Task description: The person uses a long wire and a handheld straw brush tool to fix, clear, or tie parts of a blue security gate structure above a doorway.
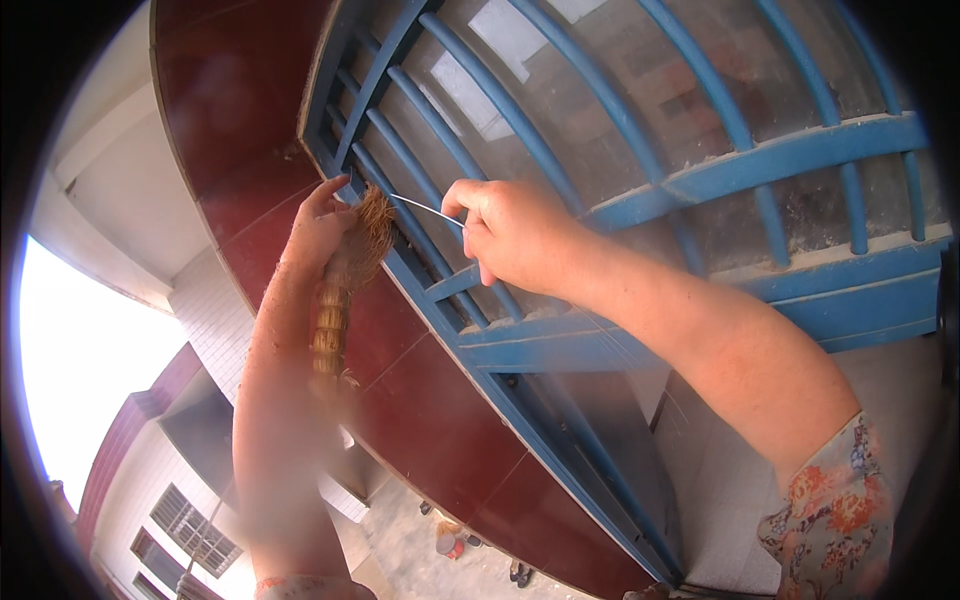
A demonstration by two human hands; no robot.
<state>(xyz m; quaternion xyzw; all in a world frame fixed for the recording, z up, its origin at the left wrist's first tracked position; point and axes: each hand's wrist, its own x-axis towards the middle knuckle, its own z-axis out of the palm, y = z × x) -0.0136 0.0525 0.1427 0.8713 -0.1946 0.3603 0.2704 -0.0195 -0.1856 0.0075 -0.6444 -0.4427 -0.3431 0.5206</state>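
Note:
My left hand is raised before the door frame and closed round a bundle of dry straw. The bundle's frayed end points up. Below my hand its lower part is a thick, yellowish, banded or braided length, hanging beside my forearm. My right hand is closed in a pinch on a thin white wire or string, which stretches from the straw's frayed end to my fingers. Whether the wire is tied to the straw or to the bars behind cannot be made out.
A blue barred door or window frame with dusty glass stands close behind both hands. Dark red tiles line the wall beside it. Below lies a paved floor with shoes. A pale building with a barred window stands at lower left.

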